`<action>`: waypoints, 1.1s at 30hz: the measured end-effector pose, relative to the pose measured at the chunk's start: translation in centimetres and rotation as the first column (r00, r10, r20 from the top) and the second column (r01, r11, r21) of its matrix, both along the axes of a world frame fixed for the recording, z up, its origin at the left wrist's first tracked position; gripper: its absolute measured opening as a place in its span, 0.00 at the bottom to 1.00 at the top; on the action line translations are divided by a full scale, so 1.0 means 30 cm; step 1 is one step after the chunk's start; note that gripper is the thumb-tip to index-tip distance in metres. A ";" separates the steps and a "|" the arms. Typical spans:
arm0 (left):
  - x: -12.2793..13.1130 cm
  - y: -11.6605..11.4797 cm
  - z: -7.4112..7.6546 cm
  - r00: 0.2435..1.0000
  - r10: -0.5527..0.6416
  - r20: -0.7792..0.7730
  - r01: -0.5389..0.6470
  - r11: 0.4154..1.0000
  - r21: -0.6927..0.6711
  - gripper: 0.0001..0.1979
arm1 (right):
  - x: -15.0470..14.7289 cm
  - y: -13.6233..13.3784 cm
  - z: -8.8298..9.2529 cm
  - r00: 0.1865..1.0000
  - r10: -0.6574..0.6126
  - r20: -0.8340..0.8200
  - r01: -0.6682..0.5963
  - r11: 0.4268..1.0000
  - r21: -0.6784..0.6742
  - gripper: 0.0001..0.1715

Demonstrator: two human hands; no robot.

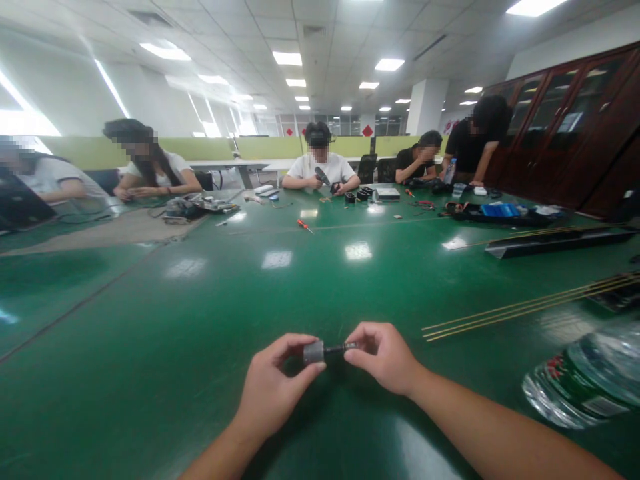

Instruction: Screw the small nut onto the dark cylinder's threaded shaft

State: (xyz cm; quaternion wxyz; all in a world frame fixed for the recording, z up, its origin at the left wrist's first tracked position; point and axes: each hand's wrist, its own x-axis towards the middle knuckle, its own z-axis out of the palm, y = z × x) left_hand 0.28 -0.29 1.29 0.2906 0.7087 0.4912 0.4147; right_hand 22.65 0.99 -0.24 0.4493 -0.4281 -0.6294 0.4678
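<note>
Both my hands pinch a small part between them, just above the table (225, 287).
My left hand (275, 377) grips the grey cylinder (314, 353) between thumb and fingertips; my right hand (385, 357) pinches the far end of the dark shaft (336, 349) that sticks out of it. I hold it by opposite ends, probably to keep it level and leave the middle in sight; fingertips likely suit so small a thing. The rods (480, 316) and bottle (575, 387) lie off to my right, perhaps to spare my hands some room.
</note>
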 end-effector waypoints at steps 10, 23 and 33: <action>-0.011 0.008 -0.010 1.000 0.001 0.008 -0.001 1.000 0.011 0.13 | 0.001 0.002 -0.006 1.000 -0.001 -0.011 0.002 1.000 0.016 0.05; -0.017 0.009 -0.012 1.000 0.000 0.029 0.001 1.000 -0.021 0.14 | 0.007 -0.005 0.012 1.000 -0.023 0.001 0.023 0.997 0.072 0.04; -0.017 0.015 -0.021 0.998 -0.011 0.056 0.013 1.000 -0.028 0.14 | 0.007 -0.007 0.018 0.998 -0.055 0.026 0.052 0.993 0.107 0.03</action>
